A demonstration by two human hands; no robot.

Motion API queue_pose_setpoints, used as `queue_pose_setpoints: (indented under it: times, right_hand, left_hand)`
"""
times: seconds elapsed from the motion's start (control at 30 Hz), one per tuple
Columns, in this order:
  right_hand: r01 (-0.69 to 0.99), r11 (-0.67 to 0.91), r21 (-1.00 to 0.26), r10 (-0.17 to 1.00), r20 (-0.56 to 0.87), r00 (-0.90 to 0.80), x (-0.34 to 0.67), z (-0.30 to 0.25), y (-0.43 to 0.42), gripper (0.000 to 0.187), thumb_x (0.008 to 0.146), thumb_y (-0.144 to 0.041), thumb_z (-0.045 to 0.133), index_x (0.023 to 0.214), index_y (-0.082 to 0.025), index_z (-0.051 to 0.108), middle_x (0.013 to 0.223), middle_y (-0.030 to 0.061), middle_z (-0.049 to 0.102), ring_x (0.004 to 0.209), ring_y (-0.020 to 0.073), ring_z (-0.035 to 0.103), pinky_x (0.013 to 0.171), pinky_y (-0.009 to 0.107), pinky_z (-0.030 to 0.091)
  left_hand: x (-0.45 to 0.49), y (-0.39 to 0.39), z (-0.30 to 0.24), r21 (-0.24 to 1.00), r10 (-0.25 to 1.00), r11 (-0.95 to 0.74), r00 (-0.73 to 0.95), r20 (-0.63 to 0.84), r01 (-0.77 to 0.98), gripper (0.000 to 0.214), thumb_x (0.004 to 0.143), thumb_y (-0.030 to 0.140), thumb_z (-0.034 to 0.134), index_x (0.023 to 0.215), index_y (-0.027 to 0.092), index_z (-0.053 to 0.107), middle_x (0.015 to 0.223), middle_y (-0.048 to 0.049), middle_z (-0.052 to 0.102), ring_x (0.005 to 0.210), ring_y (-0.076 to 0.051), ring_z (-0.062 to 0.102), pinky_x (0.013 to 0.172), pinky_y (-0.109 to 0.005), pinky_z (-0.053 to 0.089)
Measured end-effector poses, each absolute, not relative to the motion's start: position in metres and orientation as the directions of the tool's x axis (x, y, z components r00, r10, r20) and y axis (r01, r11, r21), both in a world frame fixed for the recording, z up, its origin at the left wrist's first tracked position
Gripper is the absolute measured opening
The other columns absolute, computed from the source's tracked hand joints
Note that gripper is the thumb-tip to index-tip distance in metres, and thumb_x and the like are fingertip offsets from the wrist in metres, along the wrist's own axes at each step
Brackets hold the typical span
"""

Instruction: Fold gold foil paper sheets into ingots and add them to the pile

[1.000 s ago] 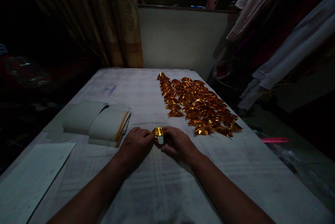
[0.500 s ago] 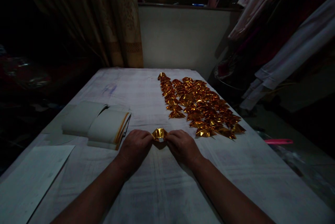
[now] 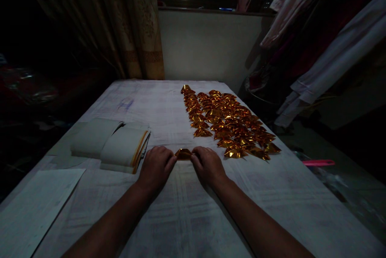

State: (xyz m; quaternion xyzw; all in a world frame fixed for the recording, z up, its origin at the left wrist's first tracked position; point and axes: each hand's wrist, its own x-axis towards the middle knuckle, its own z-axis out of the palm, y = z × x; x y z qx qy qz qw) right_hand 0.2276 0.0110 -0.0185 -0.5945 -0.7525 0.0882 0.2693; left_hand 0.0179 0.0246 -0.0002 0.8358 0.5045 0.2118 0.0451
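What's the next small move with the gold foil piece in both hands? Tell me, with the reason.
Probably press the gold foil piece down on the table to sharpen its fold. The left hand and right hand each pinch one end, it sits low over the table, and it looks flatter than the folded gold pieces in rows to the right.

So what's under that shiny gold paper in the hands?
The gold paper is pinched between the left hand and right hand, just over the white cloth. Whether it touches the cloth can't be seen, because the hands and shadow cover its underside.
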Motion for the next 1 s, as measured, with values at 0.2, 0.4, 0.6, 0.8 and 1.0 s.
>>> queue_pose_setpoints:
  times: [0.2, 0.4, 0.6, 0.8, 1.0]
  right_hand:
    - [0.893, 0.230, -0.386, 0.949, 0.293, -0.118, 0.224, -0.017, 0.012, 0.008, 0.094, -0.023, 0.057, 0.087, -0.023, 0.061, 0.084, 0.0039, 0.068, 0.080, 0.0218, 0.061, 0.072, 0.032, 0.040]
    - [0.918, 0.217, -0.333, 0.953, 0.277, -0.124, 0.221, -0.014, 0.013, 0.010, 0.095, -0.019, 0.054, 0.090, -0.022, 0.062, 0.088, 0.0053, 0.066, 0.084, 0.0227, 0.061, 0.074, 0.033, 0.041]
    - [0.926, 0.235, -0.297, 0.952, 0.265, -0.156, 0.220, -0.014, 0.012, 0.025, 0.096, -0.016, 0.052, 0.115, -0.024, 0.066, 0.111, 0.0102, 0.068, 0.100, 0.0252, 0.062, 0.082, 0.036, 0.047]
    - [0.875, 0.427, -0.229, 0.899, 0.210, -0.384, 0.213, -0.012, 0.006, 0.048, 0.099, -0.031, 0.050, 0.146, -0.018, 0.049, 0.155, 0.0131, 0.045, 0.147, 0.0309, 0.033, 0.115, 0.054, 0.030]
    - [0.903, 0.368, -0.222, 0.929, 0.051, -0.367, 0.207, -0.004, 0.000, 0.057, 0.102, -0.043, 0.046, 0.152, -0.015, 0.042, 0.161, 0.0130, 0.034, 0.151, 0.0321, 0.024, 0.121, 0.061, 0.016]
  left_hand:
    - [0.023, 0.025, -0.001, 0.189, 0.861, -0.459, 0.383, 0.336, 0.868, 0.021, 0.095, 0.030, 0.056, 0.078, 0.019, 0.061, 0.081, -0.0050, 0.063, 0.081, -0.022, 0.056, 0.075, -0.036, 0.040]
    - [0.025, 0.024, -0.003, 0.146, 0.856, -0.429, 0.349, 0.381, 0.891, 0.017, 0.095, 0.025, 0.054, 0.081, 0.019, 0.061, 0.082, -0.0054, 0.062, 0.082, -0.023, 0.055, 0.076, -0.037, 0.040]
    - [0.026, 0.025, -0.006, 0.183, 0.824, -0.516, 0.426, 0.373, 0.837, 0.026, 0.094, 0.026, 0.059, 0.118, 0.031, 0.069, 0.102, -0.0048, 0.064, 0.094, -0.022, 0.057, 0.081, -0.036, 0.043]
    - [0.025, 0.027, -0.013, 0.177, 0.803, -0.541, 0.443, 0.399, 0.822, 0.034, 0.091, 0.019, 0.061, 0.121, 0.033, 0.069, 0.115, -0.0069, 0.066, 0.106, -0.024, 0.058, 0.091, -0.042, 0.046]
    - [0.024, 0.026, -0.010, 0.221, 0.830, -0.522, 0.432, 0.352, 0.824, 0.037, 0.090, 0.014, 0.060, 0.121, 0.032, 0.070, 0.118, -0.0082, 0.067, 0.112, -0.026, 0.059, 0.094, -0.044, 0.046]
